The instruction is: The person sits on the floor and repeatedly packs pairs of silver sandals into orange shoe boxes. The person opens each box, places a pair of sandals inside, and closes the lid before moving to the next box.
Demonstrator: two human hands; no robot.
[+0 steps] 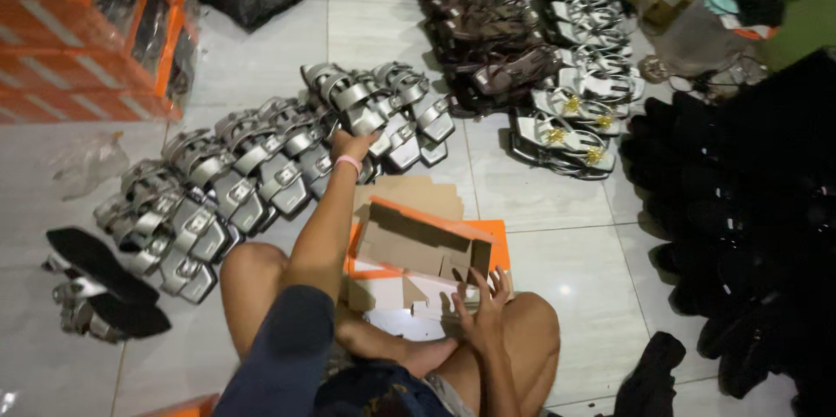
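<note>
Seated on the floor (557,278), reaching for a sandal with a box in the lap.

The left hand (353,145) (pink band at the wrist) is stretched forward and closed on a silver sandal (361,117) in the long row of sandals (252,164) lying across the tiles. The right hand (483,304), fingers spread open, rests against the near wall of the open orange box (427,247), which sits tilted between the bare knees. More silver sandals with gold ornaments (566,134) lie well apart to the right.
</note>
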